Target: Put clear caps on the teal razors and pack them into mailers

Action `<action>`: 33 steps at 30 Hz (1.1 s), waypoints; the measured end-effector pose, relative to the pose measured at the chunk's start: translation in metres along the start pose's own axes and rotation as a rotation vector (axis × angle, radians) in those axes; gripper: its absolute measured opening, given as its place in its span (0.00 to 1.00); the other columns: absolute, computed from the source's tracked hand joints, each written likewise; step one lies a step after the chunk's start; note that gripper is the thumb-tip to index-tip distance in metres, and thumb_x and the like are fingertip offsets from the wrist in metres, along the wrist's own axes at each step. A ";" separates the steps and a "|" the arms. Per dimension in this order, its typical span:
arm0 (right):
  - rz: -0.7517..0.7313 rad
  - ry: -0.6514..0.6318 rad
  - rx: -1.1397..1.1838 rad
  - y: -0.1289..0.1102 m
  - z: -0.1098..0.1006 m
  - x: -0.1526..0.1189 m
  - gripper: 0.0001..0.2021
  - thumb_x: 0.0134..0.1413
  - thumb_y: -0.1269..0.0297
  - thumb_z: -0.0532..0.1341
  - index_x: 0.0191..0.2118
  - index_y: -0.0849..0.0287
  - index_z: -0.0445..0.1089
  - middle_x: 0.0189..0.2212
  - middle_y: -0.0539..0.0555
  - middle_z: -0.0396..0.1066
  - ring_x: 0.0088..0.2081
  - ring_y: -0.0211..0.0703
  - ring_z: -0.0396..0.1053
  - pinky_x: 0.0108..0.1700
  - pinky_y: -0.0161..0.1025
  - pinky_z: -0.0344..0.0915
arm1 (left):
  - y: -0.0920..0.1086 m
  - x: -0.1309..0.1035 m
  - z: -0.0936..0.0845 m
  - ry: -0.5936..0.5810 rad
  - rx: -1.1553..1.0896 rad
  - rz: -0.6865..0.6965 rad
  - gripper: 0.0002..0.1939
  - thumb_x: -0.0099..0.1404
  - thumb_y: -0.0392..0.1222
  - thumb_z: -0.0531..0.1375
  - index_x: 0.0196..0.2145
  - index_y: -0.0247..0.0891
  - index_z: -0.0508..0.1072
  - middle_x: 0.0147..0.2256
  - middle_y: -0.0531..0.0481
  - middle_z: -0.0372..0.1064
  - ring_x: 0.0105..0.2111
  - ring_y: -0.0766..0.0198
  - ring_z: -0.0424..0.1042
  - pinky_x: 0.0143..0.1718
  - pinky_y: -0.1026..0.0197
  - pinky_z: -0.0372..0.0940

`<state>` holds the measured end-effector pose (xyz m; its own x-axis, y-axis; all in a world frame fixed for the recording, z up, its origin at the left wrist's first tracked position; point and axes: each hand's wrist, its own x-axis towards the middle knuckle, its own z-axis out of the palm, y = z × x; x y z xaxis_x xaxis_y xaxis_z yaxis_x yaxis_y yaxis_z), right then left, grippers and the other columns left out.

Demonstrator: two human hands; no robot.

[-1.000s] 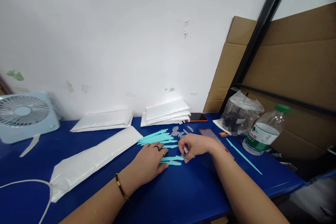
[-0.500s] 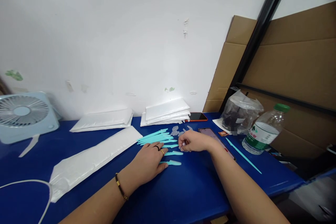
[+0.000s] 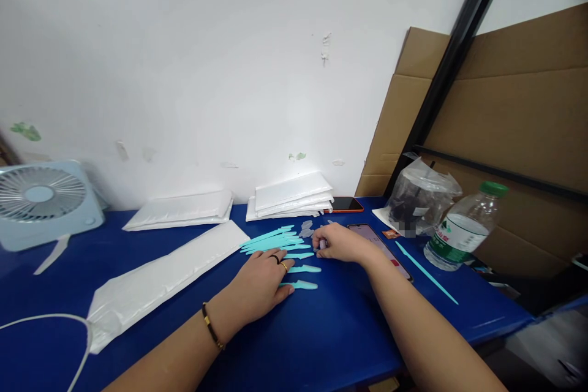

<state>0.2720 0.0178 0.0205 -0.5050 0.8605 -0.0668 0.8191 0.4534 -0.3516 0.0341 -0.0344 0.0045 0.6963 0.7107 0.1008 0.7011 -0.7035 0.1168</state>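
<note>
Several thin turquoise sticks with blade-like ends [image 3: 275, 239] lie fanned out at the middle of the blue table. My left hand [image 3: 261, 282] rests flat over the handles of the nearer ones, fingers spread. Two blade ends stick out beside it, the nearest one [image 3: 305, 285] by my thumb. My right hand [image 3: 334, 242] is curled with its fingertips pinched near small translucent caps [image 3: 306, 228]; what is between the fingertips is too small to make out. One more turquoise stick [image 3: 427, 272] lies apart at the right.
White padded packets [image 3: 294, 193] stand stacked by the wall, and a long white bag [image 3: 169, 275] lies left of the sticks. Two phones [image 3: 379, 245], a bagged cup [image 3: 420, 193] and a water bottle [image 3: 463, 229] are at the right. A fan [image 3: 46, 202] stands far left.
My right hand has moved slightly away from me, from beside the turquoise blade ends toward the translucent caps. The left hand has stayed in place.
</note>
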 end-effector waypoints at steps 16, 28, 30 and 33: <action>-0.012 0.012 -0.044 -0.009 -0.003 -0.001 0.07 0.45 0.67 0.60 0.34 0.57 0.69 0.29 0.50 0.70 0.30 0.38 0.64 0.35 0.33 0.55 | 0.001 0.000 -0.001 -0.001 -0.002 0.006 0.21 0.63 0.51 0.51 0.53 0.45 0.62 0.52 0.44 0.62 0.53 0.52 0.60 0.50 0.51 0.56; -0.009 -0.009 -0.029 -0.011 -0.003 -0.002 0.07 0.46 0.66 0.60 0.34 0.58 0.69 0.29 0.50 0.69 0.30 0.38 0.64 0.30 0.31 0.54 | 0.000 0.000 0.000 0.002 0.013 0.018 0.21 0.64 0.50 0.51 0.54 0.44 0.62 0.52 0.44 0.61 0.53 0.52 0.60 0.50 0.50 0.57; -0.012 -0.012 -0.033 -0.011 -0.003 -0.001 0.07 0.46 0.66 0.60 0.35 0.58 0.69 0.29 0.51 0.68 0.30 0.38 0.64 0.30 0.31 0.53 | 0.001 0.000 -0.001 0.002 0.014 0.021 0.21 0.64 0.50 0.51 0.53 0.44 0.62 0.52 0.44 0.62 0.53 0.52 0.59 0.50 0.50 0.57; -0.021 -0.011 -0.041 -0.010 -0.002 -0.001 0.08 0.46 0.65 0.60 0.35 0.58 0.69 0.29 0.51 0.68 0.31 0.39 0.63 0.30 0.31 0.53 | 0.001 0.000 -0.002 -0.001 0.018 0.021 0.21 0.64 0.50 0.51 0.53 0.44 0.62 0.52 0.44 0.62 0.53 0.52 0.60 0.50 0.50 0.57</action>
<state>0.2652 0.0125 0.0258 -0.5250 0.8482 -0.0701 0.8186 0.4807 -0.3144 0.0347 -0.0353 0.0068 0.7109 0.6959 0.1021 0.6891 -0.7182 0.0966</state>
